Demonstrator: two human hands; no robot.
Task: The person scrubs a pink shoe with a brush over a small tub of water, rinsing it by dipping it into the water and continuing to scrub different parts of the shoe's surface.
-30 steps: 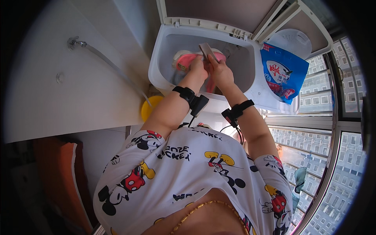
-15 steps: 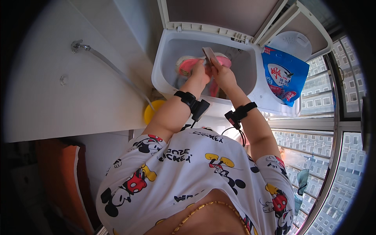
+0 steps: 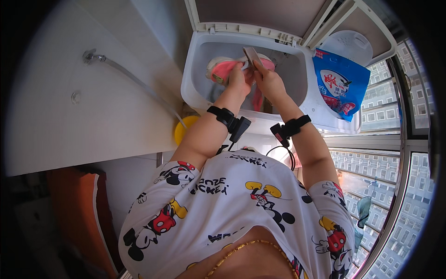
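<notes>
Hands, two: left hand point(image 3: 238, 83), its fingers closed on the shoe, some fingertips hidden; right hand point(image 3: 271, 86), its fingers pinching the brush.
Shoe point(image 3: 221, 72), one discernible, pink and white; held within the tub point(image 3: 296, 76). Long axis left to right across the tub, slanting slightly; which end is the toe cannot be told.
Brush point(image 3: 251, 55), one, flat, pale brown; over the shoe and crossing it. Long axis steep, tilted to the left at the top; free end pointing away from the wearer, toward the hinge side.
Pink strip point(image 3: 257, 100), one, below the hands in the tub; kind unclear.
Washer point(image 3: 320, 111), one, white, with two raised lids: large lid point(image 3: 260, 14), small lid point(image 3: 369, 25).
Bag point(image 3: 341, 86), one, blue, on the washer, right of the tub.
Disc point(image 3: 350, 42), one, white, behind the bag.
Tap point(image 3: 90, 56), one, on the left wall, with one grey hose point(image 3: 134, 83) running down to one yellow bucket point(image 3: 180, 134).
Wrist straps point(image 3: 220, 116), two, black, one per arm.
Necklace point(image 3: 251, 243), one, gold-coloured.
</notes>
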